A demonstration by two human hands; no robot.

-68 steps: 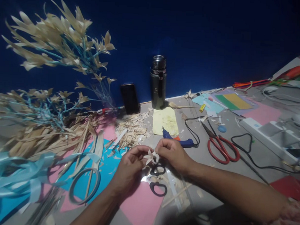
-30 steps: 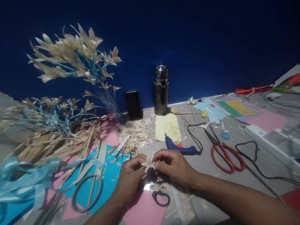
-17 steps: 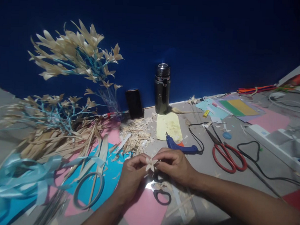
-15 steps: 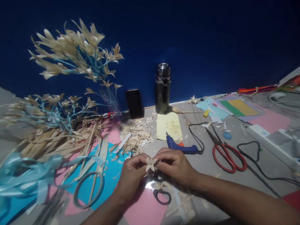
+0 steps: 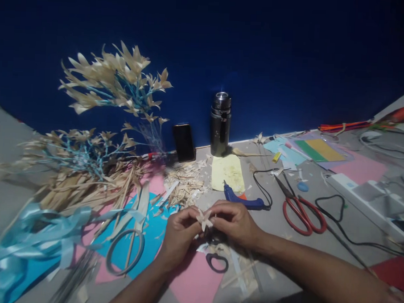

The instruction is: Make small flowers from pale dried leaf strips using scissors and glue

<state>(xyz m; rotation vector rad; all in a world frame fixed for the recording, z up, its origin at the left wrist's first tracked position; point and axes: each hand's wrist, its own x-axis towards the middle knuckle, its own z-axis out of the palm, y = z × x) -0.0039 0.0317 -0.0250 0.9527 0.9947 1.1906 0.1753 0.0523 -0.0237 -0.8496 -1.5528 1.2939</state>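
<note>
A small cream flower with pointed petals is pinched between my two hands at the centre of the view. My left hand grips its left side with thumb and forefinger. On the right side, the fingertips of my right hand are closed on it too. Just below lie black-handled scissors, their upper part hidden under my hands. Beyond my right hand rests a blue glue gun, its nozzle over a stained yellow paper. Red-handled scissors lie open further right.
Cream flowers on blue stems stand at the left, above dried husk strips. Light blue ribbon and a tape roll are at front left. A phone and a flask stand by the wall; a power strip lies right.
The flower has turned so its petals face me more, and my right fingers have shifted on it. Both hands stay together over the black scissors. The camera view has shifted slightly.
</note>
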